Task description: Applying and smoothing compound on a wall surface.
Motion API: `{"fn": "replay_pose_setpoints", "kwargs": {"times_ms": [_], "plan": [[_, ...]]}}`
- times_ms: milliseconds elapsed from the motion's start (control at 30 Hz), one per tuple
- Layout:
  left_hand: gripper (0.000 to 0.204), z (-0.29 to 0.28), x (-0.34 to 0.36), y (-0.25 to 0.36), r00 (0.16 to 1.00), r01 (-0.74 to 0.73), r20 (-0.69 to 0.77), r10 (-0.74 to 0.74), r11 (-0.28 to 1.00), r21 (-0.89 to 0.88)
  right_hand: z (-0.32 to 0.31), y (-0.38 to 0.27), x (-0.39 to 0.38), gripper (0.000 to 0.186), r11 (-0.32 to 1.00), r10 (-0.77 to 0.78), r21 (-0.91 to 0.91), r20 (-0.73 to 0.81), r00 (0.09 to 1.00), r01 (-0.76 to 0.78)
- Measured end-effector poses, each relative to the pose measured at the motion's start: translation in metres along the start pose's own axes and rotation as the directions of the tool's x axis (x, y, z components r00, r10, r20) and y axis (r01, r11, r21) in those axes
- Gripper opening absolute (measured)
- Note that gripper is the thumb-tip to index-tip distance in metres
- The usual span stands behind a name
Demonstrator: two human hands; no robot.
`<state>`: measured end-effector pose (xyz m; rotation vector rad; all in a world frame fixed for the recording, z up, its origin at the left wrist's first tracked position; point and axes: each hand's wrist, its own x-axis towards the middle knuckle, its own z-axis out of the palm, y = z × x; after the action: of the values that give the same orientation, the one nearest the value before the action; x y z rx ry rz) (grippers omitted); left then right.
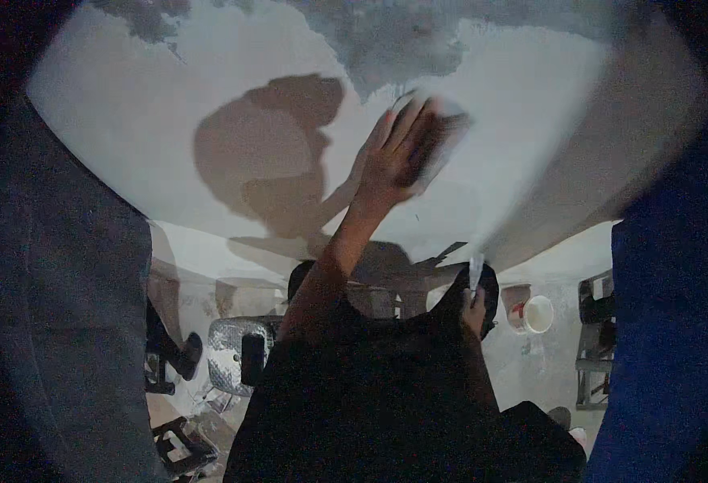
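My left hand (pixel 386 165) reaches up to the pale wall surface (pixel 515 88), its fingers spread over a dark, flat, block-like thing (pixel 434 149). Motion blurs that thing, so its exact kind is unclear. Low on the right, close to my dark clothing, my right hand (pixel 473 310) is closed around a narrow whitish tool (pixel 476 274) pointing upward. White coating covers much of the wall, with ragged grey patches (pixel 402 44) above my left hand.
A white bucket (pixel 538 314) stands on the floor at the right, with a dark rack-like frame (pixel 594 370) beyond it. At the left are a silvery textured seat-like object (pixel 227 348) and a dark stool-like object (pixel 185 447). Shadows of a head and arm fall across the wall.
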<state>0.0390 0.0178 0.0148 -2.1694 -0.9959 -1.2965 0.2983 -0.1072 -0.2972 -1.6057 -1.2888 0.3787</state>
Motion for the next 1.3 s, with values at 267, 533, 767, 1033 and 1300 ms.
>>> {"fn": "replay_pose_setpoints", "kwargs": {"times_ms": [267, 533, 767, 1033, 1300], "plan": [[0.038, -0.013, -0.264, 0.007, 0.909, 0.396, 0.137, -0.393, 0.918, 0.008, -0.02, -0.215, 0.085, 0.035, 0.979, -0.199, 0.011, 0.278, 0.94, 0.204], [0.043, -0.006, -0.504, -0.039, 0.757, 0.154, 0.476, -0.448, 0.83, 0.536, 0.031, -0.322, 0.091, 0.029, 0.649, -0.747, 0.111, -0.091, 0.658, 0.753], [0.047, 0.028, -0.516, -0.049, 0.889, 0.424, 0.051, -0.456, 0.859, 0.288, 0.057, -0.339, 0.071, 0.033, 0.881, -0.333, 0.367, 0.029, 0.943, 0.299], [0.044, 0.029, -0.508, -0.041, 0.752, 0.147, 0.401, -0.523, 0.726, 0.671, 0.056, -0.34, 0.084, 0.039, 0.864, -0.415, 0.287, -0.059, 0.908, 0.413], [0.043, 0.043, -0.515, -0.062, 0.931, 0.362, -0.14, -0.337, 0.809, 0.463, 0.062, -0.357, 0.072, 0.04, 0.874, -0.399, 0.319, 0.037, 0.916, 0.367]]}}
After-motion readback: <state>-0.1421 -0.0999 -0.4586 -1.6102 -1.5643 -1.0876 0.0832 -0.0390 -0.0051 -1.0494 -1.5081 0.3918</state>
